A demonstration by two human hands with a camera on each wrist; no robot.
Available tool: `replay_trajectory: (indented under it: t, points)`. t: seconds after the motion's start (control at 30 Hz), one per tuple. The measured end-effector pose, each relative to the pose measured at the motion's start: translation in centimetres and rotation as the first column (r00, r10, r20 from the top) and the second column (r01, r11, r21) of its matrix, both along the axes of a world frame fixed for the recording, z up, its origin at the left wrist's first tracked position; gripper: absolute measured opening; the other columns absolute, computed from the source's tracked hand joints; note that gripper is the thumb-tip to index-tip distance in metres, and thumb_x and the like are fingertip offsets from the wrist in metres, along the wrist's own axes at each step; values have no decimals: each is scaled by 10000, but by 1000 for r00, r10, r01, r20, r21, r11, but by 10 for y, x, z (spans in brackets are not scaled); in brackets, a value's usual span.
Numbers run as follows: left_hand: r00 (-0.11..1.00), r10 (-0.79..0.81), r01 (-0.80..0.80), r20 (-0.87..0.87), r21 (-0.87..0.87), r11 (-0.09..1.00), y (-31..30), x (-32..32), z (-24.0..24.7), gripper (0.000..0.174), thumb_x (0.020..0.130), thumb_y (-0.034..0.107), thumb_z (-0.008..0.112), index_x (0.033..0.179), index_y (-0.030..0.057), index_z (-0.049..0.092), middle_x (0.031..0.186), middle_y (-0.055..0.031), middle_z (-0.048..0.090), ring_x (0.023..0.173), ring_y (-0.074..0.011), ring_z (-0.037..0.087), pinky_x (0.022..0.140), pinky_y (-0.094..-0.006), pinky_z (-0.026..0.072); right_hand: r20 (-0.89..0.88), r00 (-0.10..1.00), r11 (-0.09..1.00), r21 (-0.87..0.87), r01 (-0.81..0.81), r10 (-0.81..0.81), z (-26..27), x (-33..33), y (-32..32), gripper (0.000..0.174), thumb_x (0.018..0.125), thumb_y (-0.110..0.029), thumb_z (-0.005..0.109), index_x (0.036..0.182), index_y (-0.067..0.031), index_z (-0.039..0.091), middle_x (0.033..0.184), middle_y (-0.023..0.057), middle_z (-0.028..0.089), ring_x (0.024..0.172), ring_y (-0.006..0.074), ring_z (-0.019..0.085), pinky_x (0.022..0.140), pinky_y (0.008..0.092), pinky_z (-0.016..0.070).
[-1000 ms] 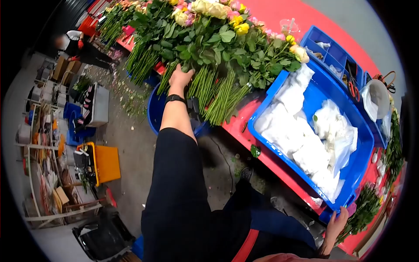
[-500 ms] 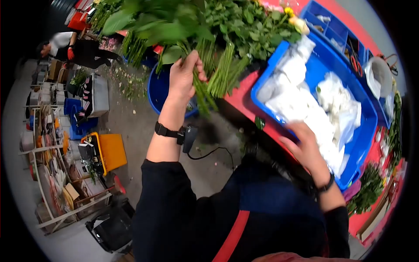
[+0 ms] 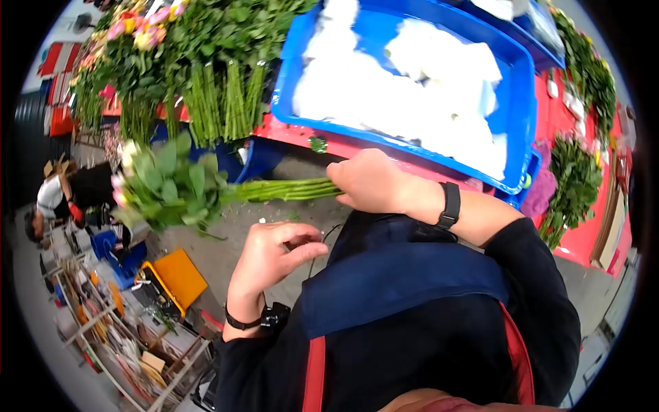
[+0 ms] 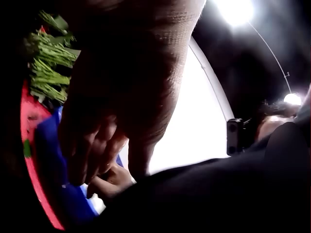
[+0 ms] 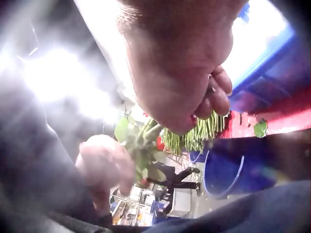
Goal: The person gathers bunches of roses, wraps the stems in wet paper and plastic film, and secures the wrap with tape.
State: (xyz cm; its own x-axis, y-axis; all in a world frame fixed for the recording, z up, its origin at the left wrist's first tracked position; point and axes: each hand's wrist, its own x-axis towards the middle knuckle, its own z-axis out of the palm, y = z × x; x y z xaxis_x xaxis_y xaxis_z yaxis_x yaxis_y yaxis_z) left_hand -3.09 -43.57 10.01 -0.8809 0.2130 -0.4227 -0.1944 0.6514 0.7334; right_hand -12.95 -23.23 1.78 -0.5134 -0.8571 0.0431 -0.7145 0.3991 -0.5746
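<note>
In the head view, my right hand (image 3: 374, 180) grips the stem ends of a bunch of roses (image 3: 274, 191), fingers wrapped round the green stems. The bunch lies level in the air, its leaves and pale pink and cream blooms pointing left. My left hand (image 3: 271, 257) is below the stems, fingers loosely bent and thumb apart, with nothing in it. The right wrist view shows the right hand (image 5: 180, 68) curled, leaves beyond it and the left hand (image 5: 104, 162) close by. Seen from the left wrist, the left hand (image 4: 126, 87) hangs with fingers downward.
A blue tray (image 3: 412, 141) holding white crumpled material (image 3: 384, 89) sits on the red table (image 3: 302, 134). More rose bunches (image 3: 213, 103) lie along the table, stems over its edge. A blue bucket (image 3: 257, 159) stands below. Another person (image 3: 51, 196) bends at the far left.
The left hand took a bunch from the table pile and now is empty. The right hand left the tray's side and now holds the bunch by its stems. The view has turned right.
</note>
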Motion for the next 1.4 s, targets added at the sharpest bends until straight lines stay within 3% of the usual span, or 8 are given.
replay_trajectory:
  t: [0.1,0.27,0.43,0.57,0.7,0.9,1.17,1.4]
  points:
    - [740,-332,147,-585,-341,929,55,-40,8,476,632,226,847,1016,16,661,887,-156,660,835,-330,636,754,-392,511,-180,981,996,-36,-85,77,-4,7,23,136,711,-165,641,752,-42,602,633,108,622,614,270,652,517,376,482]
    - [979,-187,195,84,-114,974,83,-53,-85,451,721,328,790,999,0,654,781,-161,645,735,-317,621,708,-400,491,-81,996,999,-45,18,-22,2,5,62,154,707,-101,634,835,-28,591,729,123,617,721,281,644,587,404,485]
    - [951,165,-160,261,-43,986,93,-64,-78,304,812,278,722,791,-4,610,592,-31,575,499,-95,525,481,-287,425,-100,860,856,-209,473,-500,-19,-46,118,115,764,-154,624,743,-41,617,773,106,593,794,324,595,698,433,491]
    - [914,329,-351,237,60,934,102,-72,-84,236,843,242,701,746,47,612,574,13,554,445,-54,472,422,-241,370,-185,923,925,-247,289,-338,-34,-68,90,156,756,-204,649,759,-48,639,785,115,594,800,321,597,707,438,491]
    - [876,424,-461,230,141,876,100,-83,-86,191,846,197,697,760,47,617,594,9,565,436,-50,452,403,-224,342,-277,930,932,203,302,-241,-58,-84,66,187,737,-201,648,824,-38,681,773,158,657,752,338,640,695,427,511]
    - [859,448,-507,248,295,809,105,-104,-74,138,842,147,693,858,19,645,677,-14,599,439,-65,445,400,-220,336,659,669,713,-280,643,-344,-33,-94,113,182,824,-147,633,900,15,670,726,76,657,677,167,624,622,305,494]
    - [856,482,-516,184,348,783,145,-127,-79,131,779,80,692,862,-6,638,670,-14,583,471,-75,486,420,-233,374,495,750,741,-272,614,-440,-26,-58,116,159,861,-119,590,938,8,647,771,121,638,678,182,611,628,307,484]
    - [865,479,-496,146,391,775,143,-131,-68,154,785,59,667,907,-25,625,666,-13,578,472,-71,486,437,-229,389,930,294,267,-233,935,-219,-56,-82,189,221,932,-174,582,1061,2,615,928,7,631,823,98,567,728,248,461]
